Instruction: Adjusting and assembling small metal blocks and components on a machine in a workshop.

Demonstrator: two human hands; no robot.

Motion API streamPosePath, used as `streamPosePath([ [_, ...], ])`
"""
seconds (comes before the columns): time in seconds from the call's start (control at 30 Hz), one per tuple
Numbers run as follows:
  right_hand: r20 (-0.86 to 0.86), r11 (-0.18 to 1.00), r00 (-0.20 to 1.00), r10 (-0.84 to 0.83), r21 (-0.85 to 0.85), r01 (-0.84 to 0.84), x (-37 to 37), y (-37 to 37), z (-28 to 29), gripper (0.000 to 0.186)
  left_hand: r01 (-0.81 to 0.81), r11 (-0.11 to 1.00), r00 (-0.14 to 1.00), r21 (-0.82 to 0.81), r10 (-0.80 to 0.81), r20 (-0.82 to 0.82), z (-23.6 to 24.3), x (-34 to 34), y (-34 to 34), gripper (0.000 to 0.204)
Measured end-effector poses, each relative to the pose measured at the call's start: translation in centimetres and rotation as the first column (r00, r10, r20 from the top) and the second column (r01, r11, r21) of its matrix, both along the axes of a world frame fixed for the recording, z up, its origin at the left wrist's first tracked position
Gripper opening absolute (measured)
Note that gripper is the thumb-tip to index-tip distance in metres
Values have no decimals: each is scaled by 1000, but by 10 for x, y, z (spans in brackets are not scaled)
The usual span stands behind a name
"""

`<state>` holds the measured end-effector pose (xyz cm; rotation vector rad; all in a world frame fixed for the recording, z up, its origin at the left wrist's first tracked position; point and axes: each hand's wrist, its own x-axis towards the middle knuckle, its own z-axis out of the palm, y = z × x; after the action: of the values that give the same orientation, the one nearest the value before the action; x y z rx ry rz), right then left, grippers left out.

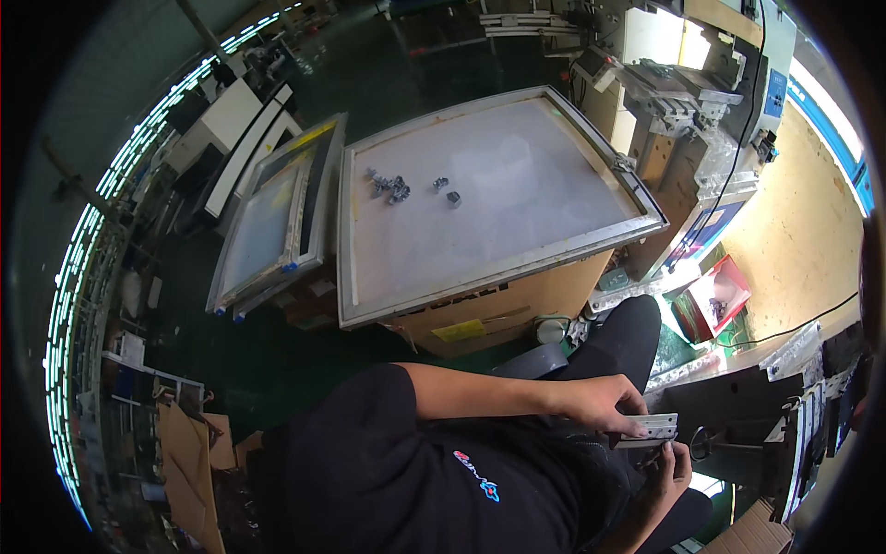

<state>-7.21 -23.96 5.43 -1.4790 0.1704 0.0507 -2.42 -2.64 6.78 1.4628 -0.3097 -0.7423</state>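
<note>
My left hand [604, 406] grips a light silver metal piece [657, 422], a short flat bar with small holes, its fingers closed on it above my lap. My right hand [669, 480] holds the same piece from below, fingers curled at its near edge. A dark strip shows along that edge; I cannot make out whether it is a separate part. Both hands are at the lower right, over my dark clothing.
Ahead, a large white-mesh frame [504, 96] lies on a cardboard box [498, 305], with several small metal parts [398, 190] on it. A second frame [231, 277] leans left. Machinery [678, 231] stands right, beside a red bin [729, 277]. Torn cardboard [185, 471] sits lower left.
</note>
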Motion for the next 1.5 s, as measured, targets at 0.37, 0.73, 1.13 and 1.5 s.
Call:
streamPosePath([
  [0.37, -50, 997, 998, -47, -65, 44, 0, 3, 10, 20, 60, 997, 997, -51, -63, -54, -5, 15, 0, 45],
  [0.73, -47, 986, 997, -63, 149, 69, 0, 7, 11, 15, 85, 996, 981, 23, -79, -177, 11, 30, -3, 33],
  [1.13, -39, 970, 996, -80, 226, 86, -7, 9, 10, 12, 99, 995, 974, -8, -98, -204, 14, 29, -1, 30],
  [1.5, 0, 974, 995, -96, 206, 94, -13, 14, 13, 12, 94, 996, 980, -3, -93, -175, 14, 28, -2, 30],
])
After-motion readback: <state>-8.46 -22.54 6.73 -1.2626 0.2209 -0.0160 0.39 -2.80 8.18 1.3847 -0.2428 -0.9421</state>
